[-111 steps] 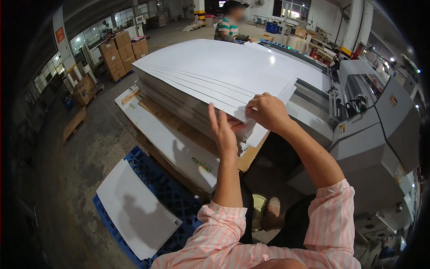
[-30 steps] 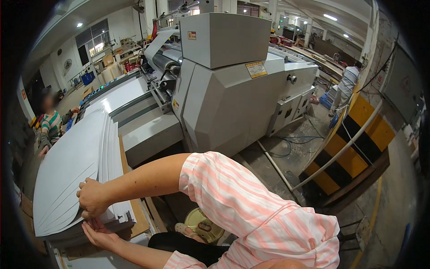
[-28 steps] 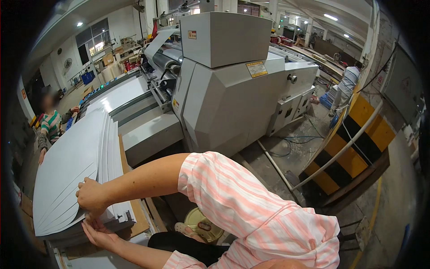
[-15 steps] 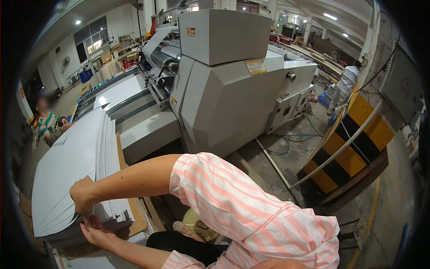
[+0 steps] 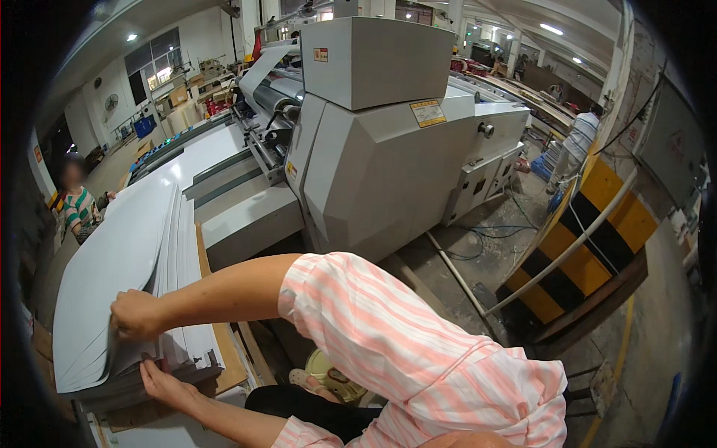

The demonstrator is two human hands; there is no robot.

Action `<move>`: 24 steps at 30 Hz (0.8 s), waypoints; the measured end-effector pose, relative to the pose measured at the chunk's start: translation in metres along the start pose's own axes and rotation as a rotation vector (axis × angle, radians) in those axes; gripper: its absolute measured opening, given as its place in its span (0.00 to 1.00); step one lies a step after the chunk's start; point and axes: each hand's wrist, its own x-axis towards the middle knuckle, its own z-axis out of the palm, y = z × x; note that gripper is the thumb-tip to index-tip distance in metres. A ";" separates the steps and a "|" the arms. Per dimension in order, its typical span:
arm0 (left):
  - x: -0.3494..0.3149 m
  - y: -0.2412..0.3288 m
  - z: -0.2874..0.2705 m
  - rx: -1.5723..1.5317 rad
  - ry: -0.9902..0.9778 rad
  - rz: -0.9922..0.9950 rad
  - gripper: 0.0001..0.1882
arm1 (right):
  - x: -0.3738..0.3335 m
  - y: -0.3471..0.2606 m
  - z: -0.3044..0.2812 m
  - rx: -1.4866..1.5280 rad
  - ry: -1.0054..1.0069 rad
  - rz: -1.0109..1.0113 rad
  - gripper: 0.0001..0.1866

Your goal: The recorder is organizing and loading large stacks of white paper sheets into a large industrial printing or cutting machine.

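A tall stack of large white paper sheets [image 5: 112,246] fills the left side. At its near right edge, my right hand [image 5: 137,315] is closed on the edge of the upper sheets, which bend up from the layers beneath. A dark gap shows between these raised sheets and the lower sheets [image 5: 175,261]. Just below, my left hand [image 5: 166,384] has its fingers stretched toward the side of the stack, touching or nearly touching it; its fingertips are partly blurred. Brown board [image 5: 226,358] sticks out under the stack.
A large grey machine [image 5: 388,172] with rollers [image 5: 280,97] stands ahead, its feed bed [image 5: 246,213] beside the stack. A person in a striped top [image 5: 81,209] is at the far left; another person [image 5: 575,145] is at the right. A yellow-and-black striped barrier [image 5: 579,239] stands right.
My right hand has shifted slightly left with the sheet edges, and the gap beneath the raised sheets has widened. The left hand's fingers have turned from palm-up toward the stack's side.
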 end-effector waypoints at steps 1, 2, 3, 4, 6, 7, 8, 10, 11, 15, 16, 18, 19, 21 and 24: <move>0.006 -0.011 0.000 -0.048 -0.011 0.027 0.19 | 0.012 -0.001 -0.001 0.123 -0.100 0.241 0.09; 0.004 -0.015 0.006 -0.050 -0.023 0.019 0.19 | 0.017 0.005 -0.006 0.287 0.087 0.195 0.10; 0.004 -0.015 0.003 -0.061 -0.001 0.007 0.19 | 0.029 -0.001 -0.008 0.410 0.184 0.319 0.11; 0.003 -0.015 0.003 -0.075 0.018 -0.007 0.19 | 0.034 -0.004 -0.015 0.433 0.217 0.303 0.11; -0.003 -0.003 -0.002 -0.114 0.029 -0.002 0.19 | 0.031 -0.015 -0.016 0.475 0.239 0.280 0.12; -0.005 0.001 -0.005 -0.157 0.032 0.002 0.18 | 0.023 -0.018 -0.015 0.337 0.114 0.175 0.13; -0.005 0.005 -0.009 -0.156 0.041 0.007 0.18 | 0.019 -0.023 -0.016 0.194 -0.006 0.064 0.14; -0.009 0.006 -0.003 -0.124 0.002 -0.012 0.17 | -0.004 -0.013 -0.015 0.050 -0.148 0.015 0.15; -0.007 0.003 -0.003 -0.125 -0.003 -0.014 0.17 | -0.013 -0.009 -0.016 -0.011 -0.233 0.021 0.15; 0.001 -0.007 -0.006 -0.035 -0.090 -0.024 0.16 | -0.027 0.000 -0.012 -0.236 -0.391 -0.070 0.13; 0.001 -0.008 -0.006 -0.033 -0.097 -0.029 0.16 | -0.031 0.001 -0.011 -0.368 -0.355 -0.164 0.11; 0.002 -0.010 -0.005 -0.086 -0.049 -0.021 0.18 | -0.032 -0.002 -0.009 -0.491 -0.316 -0.269 0.10; 0.002 -0.011 -0.005 -0.140 -0.009 -0.016 0.19 | -0.032 -0.003 -0.009 -0.385 -0.231 -0.361 0.09; -0.003 -0.005 -0.003 -0.180 0.002 -0.026 0.20 | -0.033 -0.005 -0.012 -0.270 -0.148 -0.450 0.08; -0.014 0.008 0.007 -0.176 0.022 -0.040 0.21 | -0.035 0.002 -0.019 -0.281 -0.167 -0.565 0.09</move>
